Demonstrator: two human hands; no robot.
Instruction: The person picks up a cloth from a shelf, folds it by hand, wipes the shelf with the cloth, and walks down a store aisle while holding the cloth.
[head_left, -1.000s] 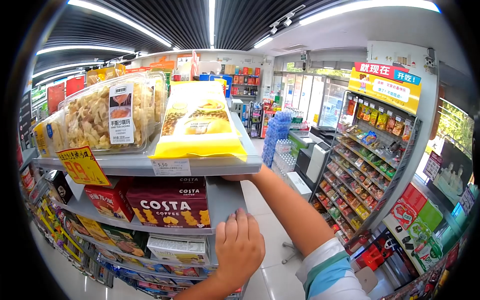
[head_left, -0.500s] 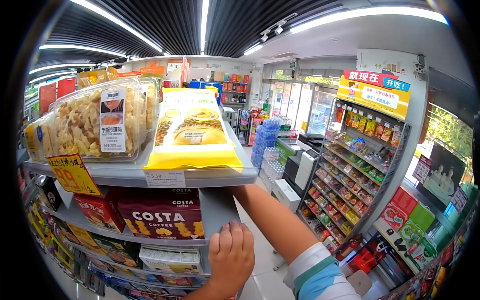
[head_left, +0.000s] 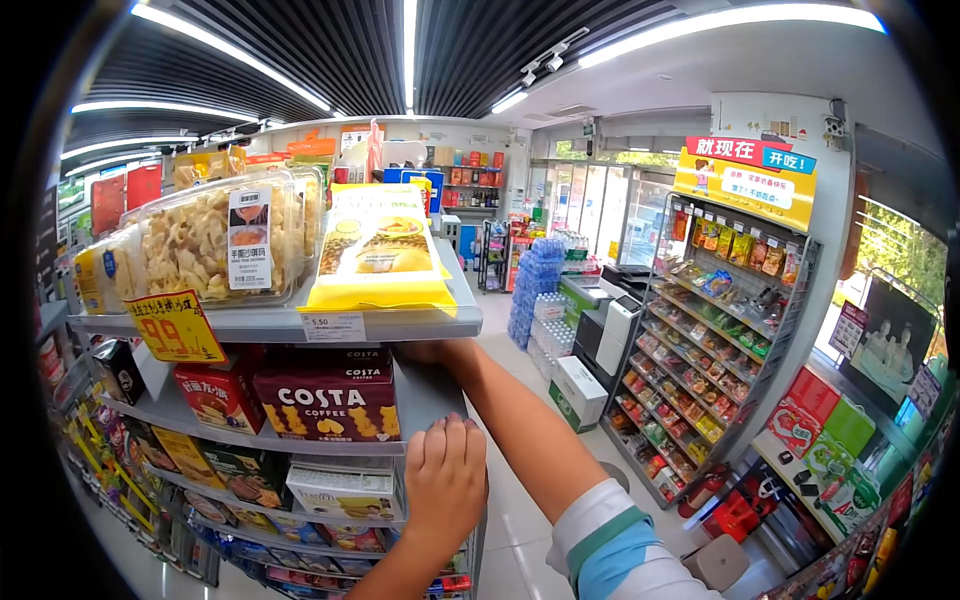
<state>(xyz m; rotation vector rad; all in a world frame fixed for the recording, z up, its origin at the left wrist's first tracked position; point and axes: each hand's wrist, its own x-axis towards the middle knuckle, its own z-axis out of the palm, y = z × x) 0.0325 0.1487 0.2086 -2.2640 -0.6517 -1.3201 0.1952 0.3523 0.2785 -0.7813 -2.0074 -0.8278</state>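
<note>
My left hand (head_left: 446, 472) is at the right end of the second shelf (head_left: 422, 398), its fingers bent over the shelf edge beside a maroon Costa Coffee box (head_left: 326, 398). My right arm reaches in beneath the top shelf (head_left: 455, 318). Only part of my right hand (head_left: 425, 350) shows there, behind the Costa box, and its fingers are hidden. Above it, yellow-and-white snack packets (head_left: 378, 250) lie stacked on the top shelf, next to a clear plastic box of sachima (head_left: 210, 240). A red box (head_left: 220, 395) stands left of the Costa box.
Lower shelves hold more packages, among them a white box (head_left: 345, 490). A yellow price sign (head_left: 172, 327) hangs from the top shelf's front. Across the aisle are a snack rack (head_left: 700, 350), wrapped water bottles (head_left: 535, 290), a carton (head_left: 578, 393) and a stool (head_left: 718, 562).
The view has shifted slightly, so more of the lower shelves shows. My right hand now partly shows under the top shelf. My left hand stays at the shelf's end.
</note>
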